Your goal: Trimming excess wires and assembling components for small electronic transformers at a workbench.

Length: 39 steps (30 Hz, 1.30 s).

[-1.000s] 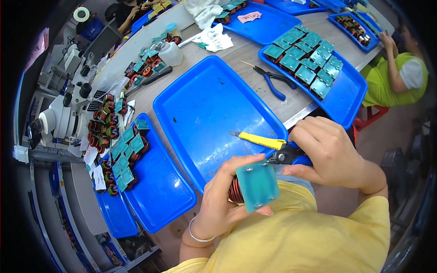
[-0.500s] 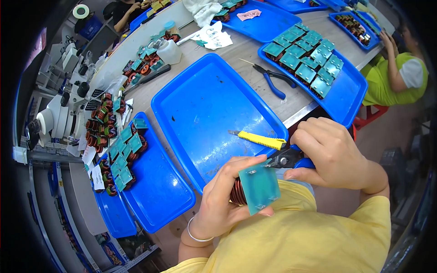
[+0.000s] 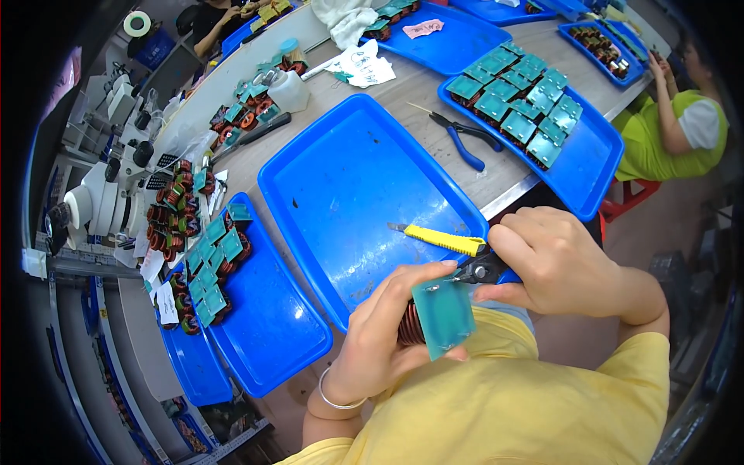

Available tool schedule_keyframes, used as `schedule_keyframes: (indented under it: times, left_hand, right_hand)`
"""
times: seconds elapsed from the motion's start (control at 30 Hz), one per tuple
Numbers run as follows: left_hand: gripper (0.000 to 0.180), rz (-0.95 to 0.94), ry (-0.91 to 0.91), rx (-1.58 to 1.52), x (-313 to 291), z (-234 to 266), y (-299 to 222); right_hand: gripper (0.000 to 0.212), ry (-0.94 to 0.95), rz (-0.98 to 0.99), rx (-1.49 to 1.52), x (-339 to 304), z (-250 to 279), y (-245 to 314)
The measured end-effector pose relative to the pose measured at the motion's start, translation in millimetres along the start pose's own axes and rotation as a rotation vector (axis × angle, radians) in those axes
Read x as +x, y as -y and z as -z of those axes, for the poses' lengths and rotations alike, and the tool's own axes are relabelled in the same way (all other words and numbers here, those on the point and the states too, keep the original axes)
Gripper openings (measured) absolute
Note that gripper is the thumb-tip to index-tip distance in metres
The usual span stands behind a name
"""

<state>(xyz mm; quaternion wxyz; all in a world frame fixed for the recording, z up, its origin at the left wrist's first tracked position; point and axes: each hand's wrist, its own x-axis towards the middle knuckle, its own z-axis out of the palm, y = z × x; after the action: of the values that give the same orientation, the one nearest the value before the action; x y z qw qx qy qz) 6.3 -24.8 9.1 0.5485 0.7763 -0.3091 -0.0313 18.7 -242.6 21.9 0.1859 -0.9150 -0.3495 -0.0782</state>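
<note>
My left hand [image 3: 376, 337] is closed round a wire-wound coil with a green circuit board [image 3: 446, 316] on it, the board tilted up towards me. In my right hand [image 3: 554, 260] is a pair of blue-handled cutting pliers [image 3: 483, 270], gripped with the fingers wrapped over the handles. Their dark jaws touch the top right corner of the board, by a solder pin; whether the jaws are closed on the pin is too small to tell. Just beyond, a yellow utility knife [image 3: 442, 239] lies with its blade out in the large blue tray [image 3: 333, 178].
At the far right, a blue tray [image 3: 593, 167] holds rows of coil boards [image 3: 527, 101]. Dark blue pliers [image 3: 465, 143] lie between the trays. Left, another blue tray [image 3: 271, 333] carries more coil boards [image 3: 209, 267]. A person in lime green [image 3: 674, 147] sits at the right.
The board has turned slightly, its face more edge-on. My right hand has closed further on the plier handles and shifted a little; the pliers stay at the board's corner.
</note>
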Motion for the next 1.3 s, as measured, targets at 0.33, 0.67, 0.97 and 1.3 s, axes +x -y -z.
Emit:
schedule_keyframes:
  times: [0.33,0.67,0.97,1.3]
  left_hand:
    - [0.064,0.068,0.008,-0.093,0.8,-9.5,11.6]
    - [0.062,-0.023,0.009,0.001,3.3,-10.1,3.9]
    - [0.061,-0.039,0.025,0.045,4.7,-11.0,1.6]
    - [0.062,0.101,0.044,-0.059,3.0,-17.0,22.6]
  right_hand:
    - [0.050,-0.123,0.009,0.156,-6.6,-17.8,-6.1]
    - [0.051,-0.155,0.018,0.021,-2.1,-6.5,2.8]
    - [0.050,-0.082,0.007,0.002,-1.4,-2.2,4.6]
    - [0.045,0.038,-0.112,0.107,-5.3,-23.8,-7.6]
